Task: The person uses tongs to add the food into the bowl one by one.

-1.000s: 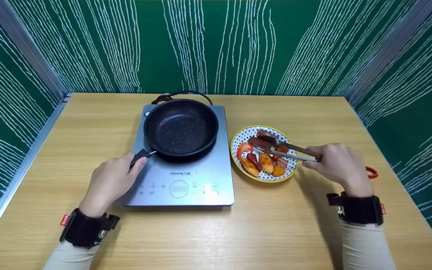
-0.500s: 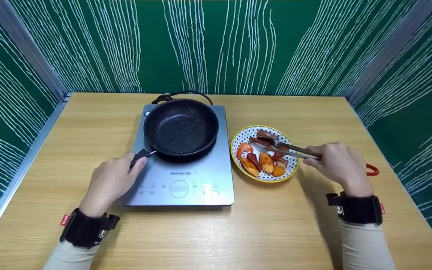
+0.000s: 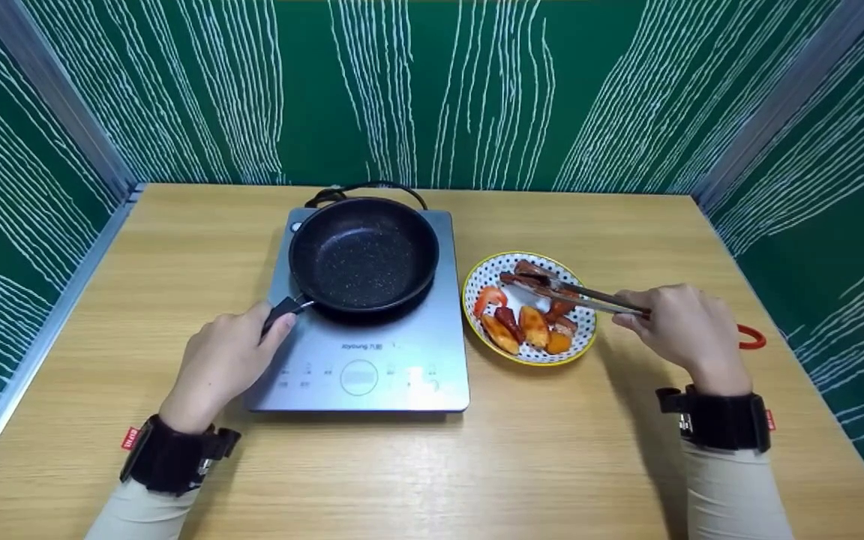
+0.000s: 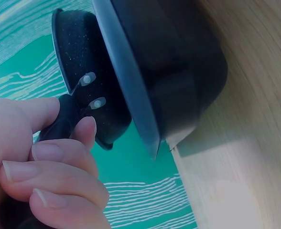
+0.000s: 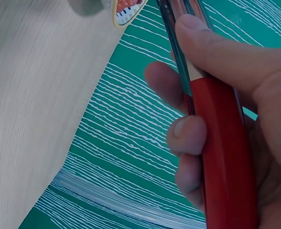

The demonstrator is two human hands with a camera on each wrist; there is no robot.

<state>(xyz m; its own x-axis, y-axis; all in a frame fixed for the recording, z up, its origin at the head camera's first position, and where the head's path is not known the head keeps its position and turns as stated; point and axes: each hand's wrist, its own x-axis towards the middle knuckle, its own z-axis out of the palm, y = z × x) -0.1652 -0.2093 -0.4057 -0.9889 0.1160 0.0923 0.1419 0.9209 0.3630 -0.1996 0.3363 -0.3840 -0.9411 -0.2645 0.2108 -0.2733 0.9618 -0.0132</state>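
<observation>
My left hand (image 3: pixel 226 360) grips the black handle (image 4: pixel 61 117) of a frying pan (image 3: pixel 364 259), which stands with nothing in it on a silver induction cooker (image 3: pixel 417 352). My right hand (image 3: pixel 683 330) holds metal tongs (image 3: pixel 597 298) with red grips (image 5: pixel 221 152). Their tips are squeezed close around a brown piece of food (image 3: pixel 526 279) at the back of a dotted, yellow-rimmed plate (image 3: pixel 475 326). Also on the plate lie a tomato or strawberry-like red slice (image 3: pixel 489 300), yellow-orange pieces (image 3: pixel 533 326) and several brown chunks. The exact kind of the pinched piece is hard to tell.
The cooker and plate stand side by side on a wooden table (image 3: pixel 402 480). A black cord (image 3: pixel 383 184) loops behind the cooker. Green, white-lined panels (image 3: pixel 417 90) rise at the back and both sides, with metal posts at the corners.
The tongs' arms have come together around the brown piece, and my right hand has shifted slightly right. My left hand and the pan have kept their place.
</observation>
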